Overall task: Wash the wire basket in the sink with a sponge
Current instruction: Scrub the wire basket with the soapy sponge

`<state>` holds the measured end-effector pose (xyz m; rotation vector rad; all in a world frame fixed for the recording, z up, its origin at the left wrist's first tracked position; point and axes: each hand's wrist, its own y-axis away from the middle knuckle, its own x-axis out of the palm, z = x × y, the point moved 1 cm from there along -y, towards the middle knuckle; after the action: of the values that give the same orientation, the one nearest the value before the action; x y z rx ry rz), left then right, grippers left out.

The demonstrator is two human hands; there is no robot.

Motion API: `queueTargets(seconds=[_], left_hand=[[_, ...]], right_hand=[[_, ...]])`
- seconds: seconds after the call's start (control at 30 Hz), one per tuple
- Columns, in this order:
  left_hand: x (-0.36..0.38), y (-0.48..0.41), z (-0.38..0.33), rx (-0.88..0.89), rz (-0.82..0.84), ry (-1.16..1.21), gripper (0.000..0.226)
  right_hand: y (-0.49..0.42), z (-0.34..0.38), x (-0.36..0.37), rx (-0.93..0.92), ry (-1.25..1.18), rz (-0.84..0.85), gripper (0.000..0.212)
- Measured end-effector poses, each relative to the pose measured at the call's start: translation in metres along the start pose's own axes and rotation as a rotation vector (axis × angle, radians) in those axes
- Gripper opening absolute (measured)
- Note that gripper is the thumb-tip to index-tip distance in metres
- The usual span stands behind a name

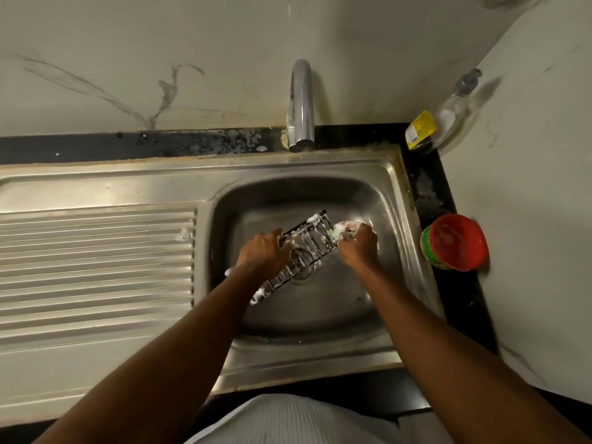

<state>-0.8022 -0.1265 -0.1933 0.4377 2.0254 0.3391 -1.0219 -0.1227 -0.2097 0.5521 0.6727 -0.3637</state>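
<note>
Count: one wire basket (301, 254), one sponge (346, 230), one sink (389, 200).
Basket: black, sudsy, tilted.
Hands: your left hand (261, 251) grips the basket; your right hand (358, 246) clutches the sponge.

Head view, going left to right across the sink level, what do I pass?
Ribbed drainboard → left hand gripping the soapy wire basket → right hand holding the sponge → sink right wall → red-lidded tub on the counter.

The scene is viewed by one head-worn wide-angle camera, aimed steeply down and forward, close above the sink (397, 200), both forearms framed.
</note>
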Motion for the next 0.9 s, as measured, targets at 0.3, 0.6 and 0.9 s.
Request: queueTargets(seconds=[0.3,0.6,0.9], left_hand=[[0.022,-0.013,-0.032,-0.062,0.079,0.341,0.059],[0.004,-0.014,-0.012,-0.256,-0.203,0.498,0.056],[-0.018,0.004,0.004,-0.545,-0.241,1.356,0.032]], right_hand=[[-0.002,0.020,-0.007,0.036,-0.056,-0.061,0.021],[0.011,0.071,-0.009,-0.306,-0.150,-0.100,0.036],[0.037,0.041,0.010,-0.013,-0.303,-0.178,0.035]])
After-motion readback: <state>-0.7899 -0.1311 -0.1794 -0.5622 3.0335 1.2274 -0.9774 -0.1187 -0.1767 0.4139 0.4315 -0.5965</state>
